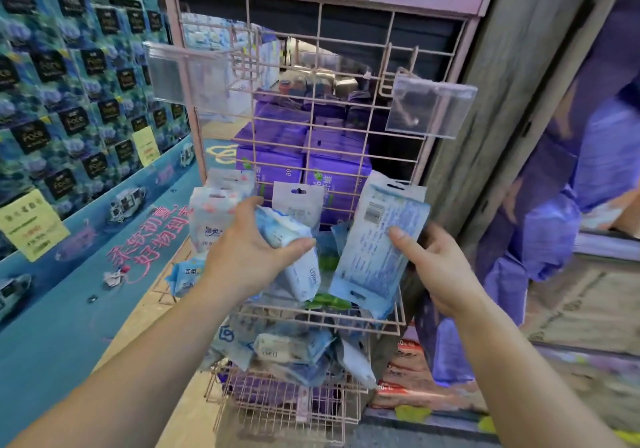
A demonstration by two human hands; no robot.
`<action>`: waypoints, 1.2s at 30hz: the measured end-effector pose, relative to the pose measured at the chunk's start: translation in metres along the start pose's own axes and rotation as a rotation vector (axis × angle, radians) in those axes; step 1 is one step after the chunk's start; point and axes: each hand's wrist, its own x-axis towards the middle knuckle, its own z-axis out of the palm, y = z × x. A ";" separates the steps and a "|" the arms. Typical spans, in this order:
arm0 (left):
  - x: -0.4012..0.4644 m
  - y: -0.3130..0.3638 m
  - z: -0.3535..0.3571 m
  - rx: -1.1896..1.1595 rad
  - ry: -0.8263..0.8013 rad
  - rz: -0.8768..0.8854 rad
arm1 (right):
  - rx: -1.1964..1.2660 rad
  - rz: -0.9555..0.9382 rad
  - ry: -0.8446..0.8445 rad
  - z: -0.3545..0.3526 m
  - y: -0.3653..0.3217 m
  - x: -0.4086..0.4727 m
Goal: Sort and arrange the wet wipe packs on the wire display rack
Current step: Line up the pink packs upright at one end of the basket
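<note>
Standing at far left is a wall of blue boxes [69, 84], with a blue floor panel [86, 240] running along its foot; a strip of bare floor lies between that panel and the pink wire rack [318, 67]. Two clear tag holders stick out from the rack's upper grid, one [180, 77] past its left edge and one [429, 108] at its right. Pink-and-white packs [214, 212] hang at the left edge of the middle basket [346, 319], just beside the left hand [249, 250]. That hand grips a blue-white pack [294, 250], thumb curled over its top and fingers wrapped behind it, above the basket. Right of it a flat pack [377, 240] stands nearly upright, back label facing out, its lower end inside the basket near the front rim. The right hand [436, 264] pinches this pack's right edge, thumb [401, 240] flat on the label and the other fingers hidden behind. Loose packs [294, 347] crowd the lower basket [287, 406]. Purple boxes [304, 157] show through the grid. A grey post [519, 84] stands tight against the rack's right edge.
</note>
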 end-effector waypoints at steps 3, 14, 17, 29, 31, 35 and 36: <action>-0.001 -0.008 0.006 0.065 0.002 -0.005 | -0.219 0.085 -0.153 0.013 0.013 -0.005; 0.002 -0.014 0.005 0.401 -0.164 0.175 | -0.377 -0.115 0.025 0.084 -0.009 -0.042; 0.007 -0.030 -0.023 0.472 -0.311 0.297 | -0.627 0.009 -0.289 0.113 -0.002 -0.049; 0.009 -0.115 -0.077 0.351 -0.305 0.165 | -0.569 0.028 0.038 0.135 0.000 -0.045; 0.007 -0.117 -0.079 0.282 -0.281 0.156 | -0.422 0.044 0.042 0.131 0.000 -0.045; -0.004 -0.114 -0.084 0.106 -0.150 0.187 | -0.149 -0.047 0.103 0.129 -0.007 -0.054; -0.009 -0.111 -0.087 0.037 -0.115 0.191 | -0.062 -0.085 0.123 0.127 -0.010 -0.058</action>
